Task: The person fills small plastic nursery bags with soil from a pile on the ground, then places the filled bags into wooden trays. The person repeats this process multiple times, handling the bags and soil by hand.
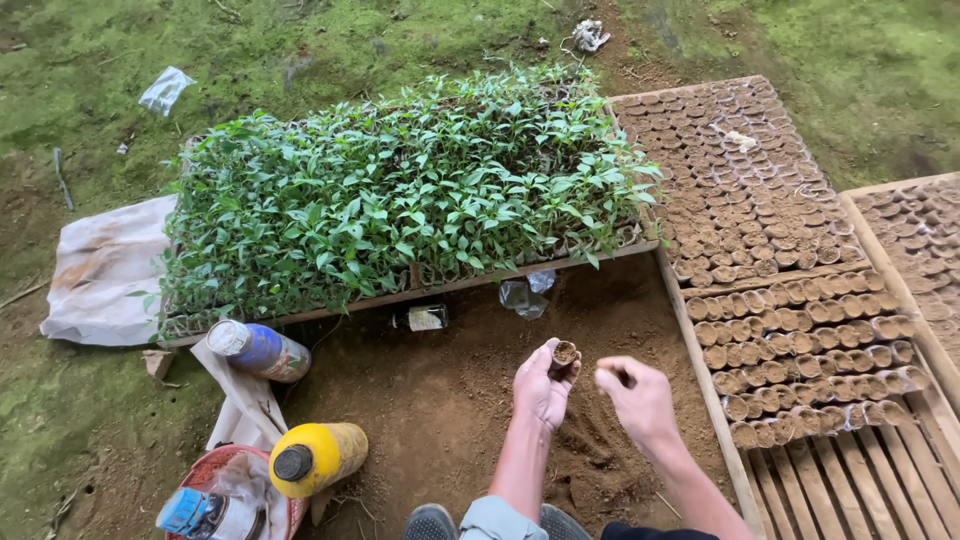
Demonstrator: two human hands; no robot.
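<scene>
My left hand (541, 388) holds a small soil-filled seedling pot (564, 354) upright between thumb and fingers, above a patch of loose brown soil (590, 450). My right hand (634, 396) hovers just to the right of it, fingers curled in a pinch; whether anything is in the pinch is too small to tell. A wooden slatted tray (860, 490) to the right carries rows of similar filled pots (800, 365). Behind my hands stands a tray of dense green seedlings (400, 190).
A yellow bottle with a black cap (312, 458) and a blue can (262, 349) lie at the left, near a red basket (245, 500) and a white sack (105, 270). Another pot tray (915, 235) sits far right. Mossy ground surrounds everything.
</scene>
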